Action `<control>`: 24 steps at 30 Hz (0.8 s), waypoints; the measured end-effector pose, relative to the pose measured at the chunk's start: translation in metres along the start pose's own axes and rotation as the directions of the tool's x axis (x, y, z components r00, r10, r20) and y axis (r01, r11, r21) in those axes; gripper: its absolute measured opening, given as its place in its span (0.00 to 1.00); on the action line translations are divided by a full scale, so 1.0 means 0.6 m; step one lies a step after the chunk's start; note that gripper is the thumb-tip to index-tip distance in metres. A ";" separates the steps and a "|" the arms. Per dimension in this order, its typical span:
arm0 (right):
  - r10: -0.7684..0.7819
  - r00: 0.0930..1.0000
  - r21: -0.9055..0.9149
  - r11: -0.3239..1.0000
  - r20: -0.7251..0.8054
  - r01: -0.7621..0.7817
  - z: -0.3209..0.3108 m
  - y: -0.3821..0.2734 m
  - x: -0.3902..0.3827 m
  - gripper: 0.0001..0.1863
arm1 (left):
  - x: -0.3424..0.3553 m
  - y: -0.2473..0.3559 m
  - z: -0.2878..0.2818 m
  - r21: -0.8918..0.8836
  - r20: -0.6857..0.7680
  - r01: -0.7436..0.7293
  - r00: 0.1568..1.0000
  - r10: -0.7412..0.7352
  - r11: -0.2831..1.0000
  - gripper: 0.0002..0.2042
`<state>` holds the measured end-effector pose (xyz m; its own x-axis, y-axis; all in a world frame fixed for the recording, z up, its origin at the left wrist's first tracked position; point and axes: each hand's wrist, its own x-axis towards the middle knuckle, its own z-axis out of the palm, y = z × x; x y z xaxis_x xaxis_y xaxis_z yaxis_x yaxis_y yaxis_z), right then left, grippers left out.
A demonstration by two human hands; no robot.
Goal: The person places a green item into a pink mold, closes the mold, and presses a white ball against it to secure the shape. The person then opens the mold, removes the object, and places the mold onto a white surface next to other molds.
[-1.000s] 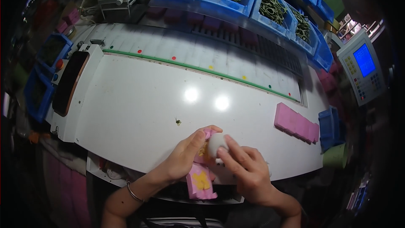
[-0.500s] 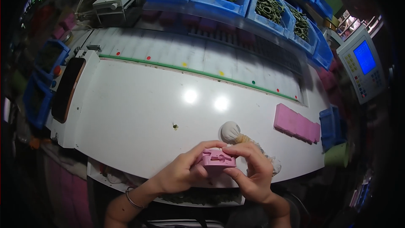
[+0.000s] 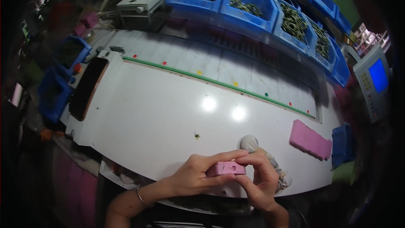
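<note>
A small pink rubber mould (image 3: 231,168) is held in both hands just above the near edge of the white table. A round hole shows in the side facing me. My left hand (image 3: 194,173) grips its left end, fingers along the top and thumb below. My right hand (image 3: 260,177) pinches the right end between thumb and fingers. Just behind my right hand lies a white cloth pouch (image 3: 249,142) with a bound neck. A tiny green scrap (image 3: 197,136) lies on the table in front of my left hand.
A row of pink blocks (image 3: 310,140) lies at the right, beside a blue bin (image 3: 341,145). Blue bins (image 3: 249,6) with green pieces hang over the back. A green strip (image 3: 217,81) crosses the table. A phone-like dark slab (image 3: 87,88) stands left; a control panel (image 3: 375,80) stands right.
The mould has been turned in my hands: the open slot and cavity no longer show, and a side with a round hole does. The whole view has shifted, with the table now further right.
</note>
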<state>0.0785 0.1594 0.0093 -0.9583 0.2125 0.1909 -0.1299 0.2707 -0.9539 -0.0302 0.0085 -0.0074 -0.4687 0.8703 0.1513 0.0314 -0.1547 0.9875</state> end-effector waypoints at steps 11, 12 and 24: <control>-0.019 0.959 -0.723 0.653 0.282 0.225 0.024 0.025 -0.005 0.39 | 0.100 0.070 -0.322 -0.267 -0.634 0.173 0.709 -0.308 0.948 0.17; -0.026 0.951 -0.732 0.633 0.307 0.253 0.024 0.041 -0.009 0.44 | 0.110 0.065 -0.368 -0.200 -0.669 0.206 0.686 -0.288 0.958 0.15; -0.096 0.862 -0.450 0.821 0.498 0.352 0.018 0.035 0.011 0.47 | 0.171 0.014 -0.548 0.688 -0.717 0.714 0.642 0.273 0.127 0.22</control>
<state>0.0665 0.1563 -0.0117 -0.9401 -0.3107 0.1403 -0.3290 0.7196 -0.6115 -0.3683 -0.0573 0.0018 -0.9250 0.1815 0.3338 0.2767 0.9239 0.2644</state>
